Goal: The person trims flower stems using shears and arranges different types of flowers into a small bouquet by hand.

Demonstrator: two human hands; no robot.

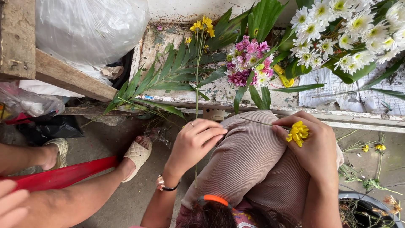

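Dark hair (236,215) sits closest. My left hand (195,141) is curled around a thin green stem (196,84); my right hand (312,145) pinches a small yellow flower (298,133) above my knee. I'd grip softly.

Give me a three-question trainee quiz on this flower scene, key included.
1. True or false: the right hand holds a yellow flower.
2. What does the left hand grip? A) a long green stem B) a red strip C) a white bloom
3. Fill in: the pink and purple flower bunch lies on the worn ____ ledge, with white daisies to its right.

Key: 1 true; 2 A, the stem tipped with yellow blooms; 3 white.
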